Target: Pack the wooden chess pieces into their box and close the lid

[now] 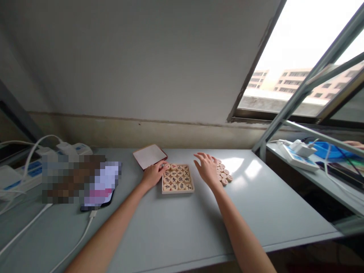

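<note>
The left hand (153,175) rests its fingertips at the far left corner of a shallow square box (178,192) on the table (176,231); whether it grips the rim or only touches there, I cannot tell. The right hand (207,168) is palm down with its fingers apart and nothing seen in it, between the box and a cluster of loose discs (224,176) to the right, partly hidden behind that hand. A careless sweep of the right wrist could scatter those discs, since their round edges probably roll easily once tipped up. Pressing down on the box's left corner might tilt it and jolt the packed discs (175,179) out of their neat rows. The discs look like pale wood, thick and flat-faced, marked with dark characters, a few red. The box is pale too, straight-sided with a thin rim. Far left of it lies a flat panel (150,156), white-faced with a reddish edge. The grey tabletop looks smooth and slightly glossy, so a bumped disc could slide.
</note>
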Tool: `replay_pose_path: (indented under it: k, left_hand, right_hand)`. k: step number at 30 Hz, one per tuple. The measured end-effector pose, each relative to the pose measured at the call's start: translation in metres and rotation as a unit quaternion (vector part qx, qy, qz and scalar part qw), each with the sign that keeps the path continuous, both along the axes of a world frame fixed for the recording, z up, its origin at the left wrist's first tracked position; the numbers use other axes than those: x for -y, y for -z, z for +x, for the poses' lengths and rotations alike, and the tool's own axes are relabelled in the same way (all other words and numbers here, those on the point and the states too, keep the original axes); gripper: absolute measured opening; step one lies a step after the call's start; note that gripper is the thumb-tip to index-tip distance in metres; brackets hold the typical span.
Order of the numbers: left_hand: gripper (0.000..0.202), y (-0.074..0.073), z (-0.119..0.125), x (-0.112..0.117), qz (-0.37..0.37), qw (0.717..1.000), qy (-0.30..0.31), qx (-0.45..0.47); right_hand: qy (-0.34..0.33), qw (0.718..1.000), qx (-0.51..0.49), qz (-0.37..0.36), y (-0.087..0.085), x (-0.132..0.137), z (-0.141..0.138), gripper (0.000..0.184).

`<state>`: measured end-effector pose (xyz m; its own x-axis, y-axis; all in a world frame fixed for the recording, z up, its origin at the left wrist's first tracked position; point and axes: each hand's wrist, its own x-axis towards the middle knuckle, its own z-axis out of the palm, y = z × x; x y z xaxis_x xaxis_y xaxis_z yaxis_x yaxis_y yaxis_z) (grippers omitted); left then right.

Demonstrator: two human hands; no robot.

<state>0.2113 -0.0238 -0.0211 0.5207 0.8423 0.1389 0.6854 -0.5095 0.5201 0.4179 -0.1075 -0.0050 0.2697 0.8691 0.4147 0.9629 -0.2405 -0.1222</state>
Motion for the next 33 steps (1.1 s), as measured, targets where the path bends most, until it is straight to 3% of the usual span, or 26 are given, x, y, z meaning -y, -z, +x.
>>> replay_pose_path:
  k: [3,5,18,27,30,33]
  left_hand:
    - [0.037,-0.001,0.0,0.0,0.001,1.0,0.002,-0.004]
    - [0.039,-0.001,0.001,-0.001,-0.005,1.0,-0.007,-0.02]
    - [0.037,-0.001,0.003,-0.004,-0.024,0.998,-0.011,-0.049]
    - [0.035,0.002,0.002,-0.006,-0.017,1.0,-0.01,-0.024]
    - [0.035,0.003,0.002,-0.007,-0.014,1.0,-0.009,-0.014]
    - [0.037,0.002,0.001,-0.006,-0.013,1.0,-0.006,-0.009]
  right_hand:
    - [0.11,0.993,0.002,-0.051,0.003,0.01,0.027,0.028]
    - [0.138,0.987,-0.004,-0.08,0.005,0.014,0.037,0.025]
    - [0.122,0.991,-0.031,-0.055,-0.005,0.015,0.032,0.02]
    - [0.032,0.997,-0.042,-0.054,0.006,0.009,0.024,0.017]
    - [0.049,0.996,-0.039,-0.057,0.006,0.009,0.025,0.024]
    - [0.107,0.992,-0.031,-0.061,0.003,0.01,0.029,0.023]
